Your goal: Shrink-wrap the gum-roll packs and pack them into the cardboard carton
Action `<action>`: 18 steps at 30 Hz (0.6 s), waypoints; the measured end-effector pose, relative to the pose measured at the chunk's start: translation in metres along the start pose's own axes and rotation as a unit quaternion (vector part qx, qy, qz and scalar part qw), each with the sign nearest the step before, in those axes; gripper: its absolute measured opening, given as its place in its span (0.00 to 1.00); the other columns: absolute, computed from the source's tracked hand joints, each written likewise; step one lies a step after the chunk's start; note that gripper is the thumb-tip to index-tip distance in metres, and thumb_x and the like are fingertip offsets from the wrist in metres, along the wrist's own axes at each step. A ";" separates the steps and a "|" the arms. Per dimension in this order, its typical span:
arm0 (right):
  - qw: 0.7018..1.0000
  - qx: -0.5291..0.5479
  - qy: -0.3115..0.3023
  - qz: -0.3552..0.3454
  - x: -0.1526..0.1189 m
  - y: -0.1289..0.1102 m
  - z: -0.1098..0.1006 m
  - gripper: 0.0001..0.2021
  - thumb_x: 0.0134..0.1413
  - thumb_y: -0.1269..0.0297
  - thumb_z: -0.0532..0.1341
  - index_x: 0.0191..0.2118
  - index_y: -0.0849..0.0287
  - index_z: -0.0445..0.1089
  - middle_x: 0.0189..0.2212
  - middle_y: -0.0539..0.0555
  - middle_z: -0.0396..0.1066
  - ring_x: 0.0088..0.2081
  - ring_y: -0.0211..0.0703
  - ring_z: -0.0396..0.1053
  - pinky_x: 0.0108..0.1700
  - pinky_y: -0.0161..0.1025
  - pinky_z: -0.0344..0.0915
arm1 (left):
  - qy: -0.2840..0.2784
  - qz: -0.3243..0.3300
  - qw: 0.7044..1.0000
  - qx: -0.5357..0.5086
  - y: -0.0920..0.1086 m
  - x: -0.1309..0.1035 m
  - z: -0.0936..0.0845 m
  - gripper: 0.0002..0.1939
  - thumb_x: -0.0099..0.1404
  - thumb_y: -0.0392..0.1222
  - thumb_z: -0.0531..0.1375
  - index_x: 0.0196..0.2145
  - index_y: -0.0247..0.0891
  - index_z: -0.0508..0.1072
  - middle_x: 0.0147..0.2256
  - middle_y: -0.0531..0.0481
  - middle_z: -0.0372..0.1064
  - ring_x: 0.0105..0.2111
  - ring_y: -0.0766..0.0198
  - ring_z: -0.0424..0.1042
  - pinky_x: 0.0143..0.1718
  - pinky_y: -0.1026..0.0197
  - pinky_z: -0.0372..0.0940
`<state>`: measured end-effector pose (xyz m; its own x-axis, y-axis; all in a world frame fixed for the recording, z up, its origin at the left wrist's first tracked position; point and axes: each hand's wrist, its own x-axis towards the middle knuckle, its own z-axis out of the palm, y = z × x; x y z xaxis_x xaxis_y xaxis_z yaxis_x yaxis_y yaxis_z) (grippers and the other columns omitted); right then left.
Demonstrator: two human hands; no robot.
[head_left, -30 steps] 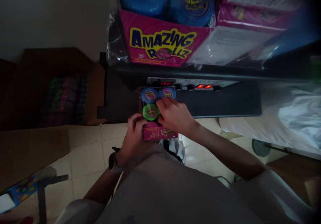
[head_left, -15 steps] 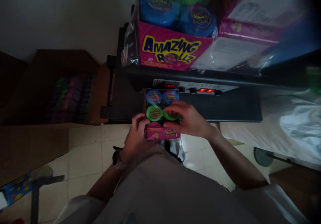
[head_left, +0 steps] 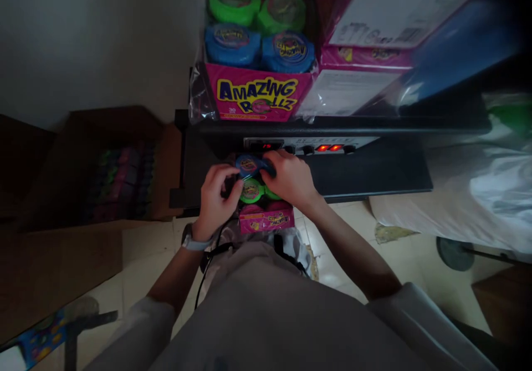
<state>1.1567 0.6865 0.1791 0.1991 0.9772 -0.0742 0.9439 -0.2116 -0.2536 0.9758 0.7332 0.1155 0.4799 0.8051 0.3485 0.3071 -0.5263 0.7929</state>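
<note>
In front of my body is a small pink display box (head_left: pixel 266 221) marked Amazing Rollz, with round candy roll cases inside. My left hand (head_left: pixel 216 196) closes its thumb and fingers on the left edge of a blue roll case (head_left: pixel 248 164) in the far row. That case looks slightly tilted. My right hand (head_left: pixel 291 176) is closed over the right blue roll case (head_left: pixel 268 166), mostly covering it. Nearer me lie a green roll case (head_left: pixel 251 191) and another one partly under my right hand. Pink cases sit by the box's near wall.
A black machine with a control panel (head_left: pixel 311 146), lit switches and a red display stands just beyond. Wrapped Amazing Rollz boxes (head_left: pixel 257 91) rest on top of it. An open carton (head_left: pixel 166 166) of roll cases is at left; plastic film (head_left: pixel 499 193) lies at right.
Both hands have moved from the box's near part to the far blue cases. My left hand has left the box's side wall; my right has left the green case. The view has shifted.
</note>
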 end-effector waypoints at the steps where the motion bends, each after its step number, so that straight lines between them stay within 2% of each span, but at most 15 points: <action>1: 1.000 0.005 0.000 0.005 0.001 0.000 0.000 0.14 0.57 0.65 0.59 0.49 0.58 0.71 0.45 0.57 0.73 0.41 0.49 0.72 0.38 0.40 0.65 | 0.015 -0.012 1.000 -0.003 -0.002 0.007 0.005 0.09 0.64 0.40 0.59 0.43 0.38 0.70 0.39 0.49 0.67 0.33 0.66 0.66 0.30 0.64 0.62; 5: 0.999 0.040 0.006 -0.013 0.004 0.006 0.003 0.13 0.56 0.65 0.59 0.47 0.57 0.72 0.43 0.54 0.73 0.41 0.49 0.72 0.38 0.40 0.66 | 0.065 -0.077 0.992 -0.077 -0.012 0.014 0.023 0.14 0.61 0.40 0.62 0.45 0.37 0.68 0.40 0.49 0.66 0.37 0.66 0.69 0.36 0.64 0.66; 8: 0.992 0.108 0.030 -0.057 -0.003 0.016 0.003 0.14 0.59 0.65 0.58 0.49 0.59 0.71 0.44 0.56 0.73 0.41 0.45 0.72 0.43 0.39 0.67 | 0.086 -0.115 0.980 -0.138 -0.017 0.003 0.026 0.22 0.62 0.46 0.63 0.51 0.39 0.64 0.48 0.45 0.66 0.44 0.63 0.70 0.45 0.60 0.67; 10: 0.974 0.201 0.086 -0.060 -0.016 0.025 0.006 0.15 0.62 0.63 0.56 0.51 0.59 0.70 0.43 0.56 0.73 0.40 0.42 0.71 0.44 0.38 0.67 | 0.075 -0.127 0.975 -0.167 -0.019 -0.011 0.023 0.26 0.65 0.53 0.60 0.56 0.43 0.61 0.56 0.43 0.61 0.54 0.59 0.66 0.55 0.55 0.64; 11: 0.959 0.254 0.122 -0.032 -0.025 0.030 0.009 0.15 0.63 0.61 0.55 0.52 0.59 0.70 0.42 0.56 0.73 0.39 0.41 0.71 0.44 0.38 0.68 | 0.059 -0.135 0.972 -0.181 -0.020 -0.019 0.021 0.28 0.66 0.56 0.57 0.59 0.45 0.59 0.60 0.43 0.58 0.59 0.58 0.62 0.59 0.53 0.61; 13: 0.917 0.356 0.168 0.069 -0.049 0.040 0.019 0.16 0.64 0.56 0.54 0.51 0.59 0.69 0.41 0.57 0.74 0.40 0.42 0.72 0.43 0.39 0.69 | 0.009 -0.164 0.963 -0.212 -0.024 -0.038 0.016 0.31 0.68 0.61 0.53 0.64 0.49 0.53 0.65 0.44 0.51 0.65 0.56 0.55 0.64 0.50 0.55; 15: 0.874 0.440 0.150 0.138 -0.077 0.046 0.034 0.20 0.63 0.53 0.55 0.54 0.59 0.66 0.48 0.60 0.72 0.47 0.46 0.72 0.45 0.42 0.70 | -0.058 -0.194 0.946 -0.253 -0.025 -0.057 0.011 0.38 0.66 0.66 0.50 0.68 0.52 0.44 0.69 0.44 0.41 0.68 0.53 0.48 0.65 0.47 0.54; 16: 0.864 0.469 0.122 0.135 -0.091 0.049 0.043 0.23 0.64 0.51 0.54 0.58 0.58 0.63 0.53 0.62 0.69 0.52 0.49 0.70 0.48 0.45 0.70 | -0.094 -0.198 0.936 -0.276 -0.024 -0.066 0.009 0.43 0.64 0.69 0.51 0.69 0.53 0.39 0.70 0.44 0.35 0.69 0.51 0.44 0.64 0.45 0.54; 18: 0.865 0.488 0.073 0.086 -0.116 0.049 0.059 0.30 0.65 0.48 0.50 0.67 0.56 0.50 0.65 0.64 0.54 0.62 0.51 0.61 0.55 0.51 0.66 | -0.158 -0.178 0.918 -0.316 -0.018 -0.082 0.006 0.56 0.56 0.73 0.55 0.70 0.53 0.29 0.71 0.43 0.25 0.70 0.47 0.38 0.64 0.43 0.55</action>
<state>1.1646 0.5621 0.1186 0.4123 0.9069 -0.0875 0.2382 -0.2000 -0.9504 0.9363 0.6751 0.0699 0.6868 0.7232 -0.0726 0.0003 0.0996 0.9950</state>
